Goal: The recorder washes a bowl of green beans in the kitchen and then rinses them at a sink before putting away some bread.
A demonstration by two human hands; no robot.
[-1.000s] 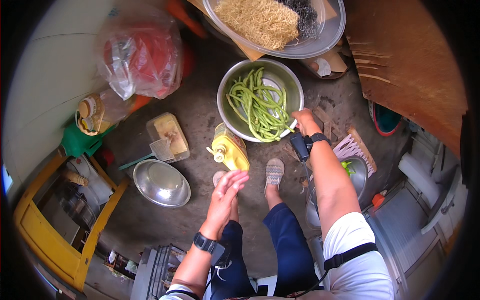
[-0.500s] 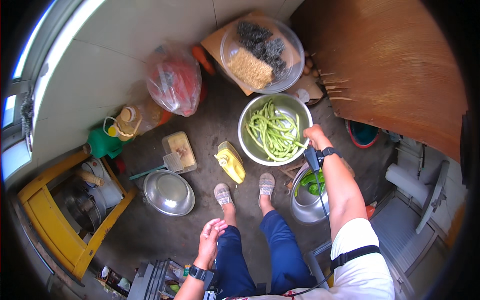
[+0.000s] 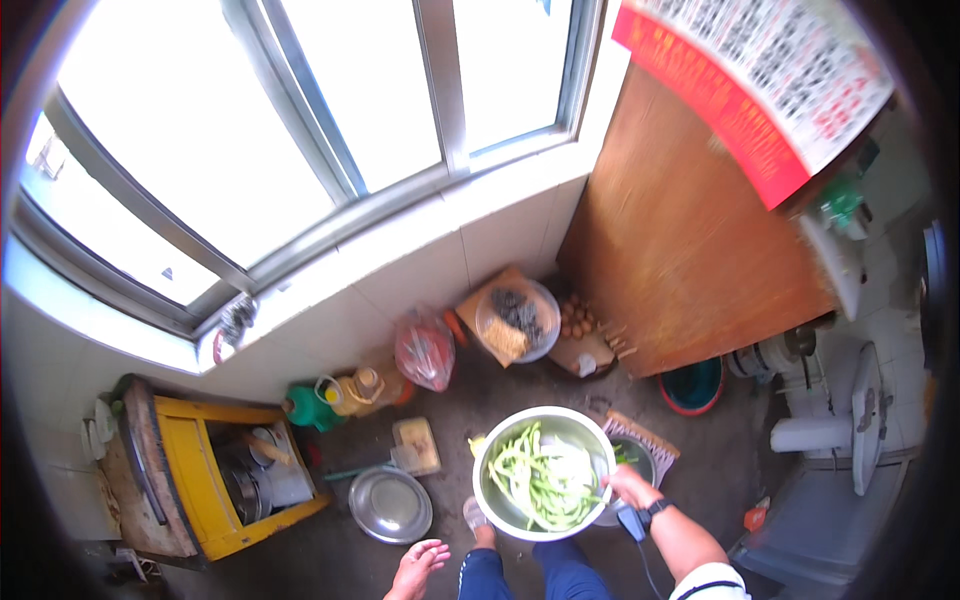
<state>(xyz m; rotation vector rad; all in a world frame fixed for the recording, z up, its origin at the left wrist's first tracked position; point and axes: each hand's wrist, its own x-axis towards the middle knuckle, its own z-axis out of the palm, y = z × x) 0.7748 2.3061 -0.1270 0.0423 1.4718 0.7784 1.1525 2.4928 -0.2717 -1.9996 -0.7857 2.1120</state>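
Observation:
My right hand (image 3: 630, 488) grips the right rim of a steel bowl (image 3: 488, 448) of long green beans (image 3: 540, 480), raised in front of my legs. My left hand (image 3: 422, 562) is low, left of the bowl, open with loosely bent fingers and touching nothing. A yellow jug (image 3: 478, 445) is mostly hidden behind the bowl. Behind it on the right, a second steel bowl (image 3: 642, 458) holding green vegetables is partly covered.
Left: an empty steel basin (image 3: 390, 500), yellow wooden cabinet (image 3: 185, 450), food container (image 3: 418, 445) and bottles (image 3: 350, 395). Back: plastic tub (image 3: 515, 318), red bag (image 3: 425, 345), windows (image 3: 360, 90). Right: wooden board (image 3: 680, 230) and red-rimmed basin (image 3: 690, 385).
My right hand has lifted the bean bowl toward me, now over my legs. My left hand has lowered. The view has tipped up, bringing the windows and wall calendar into sight.

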